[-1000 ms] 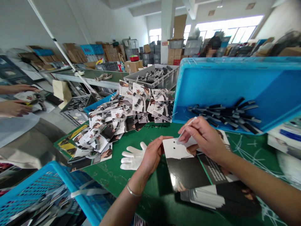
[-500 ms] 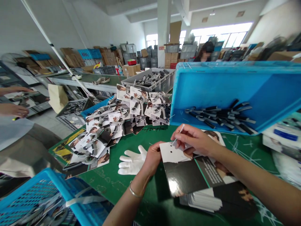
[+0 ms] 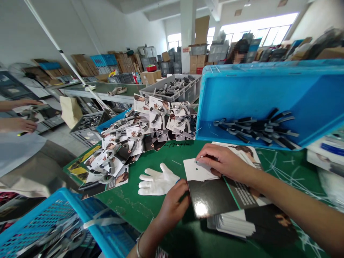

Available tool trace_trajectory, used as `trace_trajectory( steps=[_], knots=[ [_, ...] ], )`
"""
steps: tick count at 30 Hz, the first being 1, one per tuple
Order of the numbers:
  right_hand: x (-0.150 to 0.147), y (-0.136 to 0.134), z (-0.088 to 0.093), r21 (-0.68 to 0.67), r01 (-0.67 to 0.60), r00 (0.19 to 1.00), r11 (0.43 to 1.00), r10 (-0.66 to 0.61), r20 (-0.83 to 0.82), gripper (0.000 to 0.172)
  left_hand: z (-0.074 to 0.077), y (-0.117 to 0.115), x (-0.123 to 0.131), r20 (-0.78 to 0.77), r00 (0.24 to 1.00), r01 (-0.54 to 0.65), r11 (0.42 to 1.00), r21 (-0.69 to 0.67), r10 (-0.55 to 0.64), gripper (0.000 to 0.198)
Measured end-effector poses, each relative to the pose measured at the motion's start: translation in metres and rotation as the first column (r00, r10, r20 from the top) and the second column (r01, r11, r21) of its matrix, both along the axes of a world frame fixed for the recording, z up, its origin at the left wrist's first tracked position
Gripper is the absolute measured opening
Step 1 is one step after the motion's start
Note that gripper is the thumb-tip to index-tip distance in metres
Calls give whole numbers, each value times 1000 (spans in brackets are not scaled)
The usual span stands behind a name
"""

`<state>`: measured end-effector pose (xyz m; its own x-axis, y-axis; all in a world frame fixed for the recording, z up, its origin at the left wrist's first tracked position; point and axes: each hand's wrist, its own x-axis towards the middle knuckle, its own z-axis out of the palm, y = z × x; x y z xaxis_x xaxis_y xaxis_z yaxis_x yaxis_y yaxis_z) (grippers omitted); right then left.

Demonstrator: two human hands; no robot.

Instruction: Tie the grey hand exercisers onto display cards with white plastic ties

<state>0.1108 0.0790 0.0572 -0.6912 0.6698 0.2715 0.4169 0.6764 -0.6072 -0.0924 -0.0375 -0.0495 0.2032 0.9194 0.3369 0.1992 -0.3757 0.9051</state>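
Note:
A printed card (image 3: 212, 191), white at its top and black lower down, lies on a stack of like cards (image 3: 236, 225) on the green table (image 3: 145, 204). My right hand (image 3: 223, 163) rests on the card's white top, fingers pinched on a thin white tie pushed into a hole there. My left hand (image 3: 172, 206) grips the card's left edge, fingers curled under it. A white glove (image 3: 157, 181) lies just left of the card.
A tilted blue crate (image 3: 242, 93) holds several black clips (image 3: 258, 129). A heap of finished cards with clips (image 3: 139, 136) spreads at the left. A blue basket (image 3: 53, 222) stands at the near left, a grey bin (image 3: 174, 87) behind. Another person's hands (image 3: 18, 122) work at the far left.
My right hand has come down from above the card onto its white top with the tie. My left hand has slid down the card's left edge toward me.

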Motion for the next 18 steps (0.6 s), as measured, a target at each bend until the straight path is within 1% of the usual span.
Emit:
trace_trajectory(
  steps=[1, 3, 4, 5, 6, 8, 11, 13, 15, 18],
  knots=[
    [-1, 0, -1, 12, 5, 1000, 1000, -5, 6, 17, 0, 3, 3, 14, 997, -71, 997, 24, 71, 24],
    [-4, -1, -1, 44, 15, 1000, 999, -16, 14, 17, 1, 15, 13, 97, 965, -249, 968, 37, 245, 19],
    [-5, -2, -2, 64, 20, 1000, 998, -21, 18, 17, 2, 22, 19, 149, 940, -313, 949, 19, 307, 17],
    [-6, -3, -2, 85, 23, 999, 996, -25, 22, 16, 4, 28, 26, 201, 918, -345, 939, -14, 340, 15],
    [-7, -4, -1, 106, 23, 999, 994, -27, 29, 14, 6, 34, 32, 252, 904, -343, 937, -59, 347, 14],
    [-9, -8, -1, 145, 16, 999, 989, -23, 48, 13, 10, 40, 42, 348, 880, -282, 944, -169, 325, 18],
    [-9, -11, 1, 180, -31, 996, 983, 16, 87, 18, 12, 39, 46, 448, 837, -209, 940, -270, 315, 19],
    [-7, -13, 1, 177, -86, 992, 981, 68, 107, 22, 11, 33, 43, 448, 839, -199, 941, -274, 308, 19],
    [-4, -14, 2, 160, -131, 987, 978, 114, 111, 22, 9, 28, 39, 424, 854, -205, 945, -257, 301, 20],
    [-1, -17, 4, 127, -151, 984, 980, 136, 118, 19, 7, 25, 36, 422, 859, -200, 948, -247, 291, 22]
  ],
)
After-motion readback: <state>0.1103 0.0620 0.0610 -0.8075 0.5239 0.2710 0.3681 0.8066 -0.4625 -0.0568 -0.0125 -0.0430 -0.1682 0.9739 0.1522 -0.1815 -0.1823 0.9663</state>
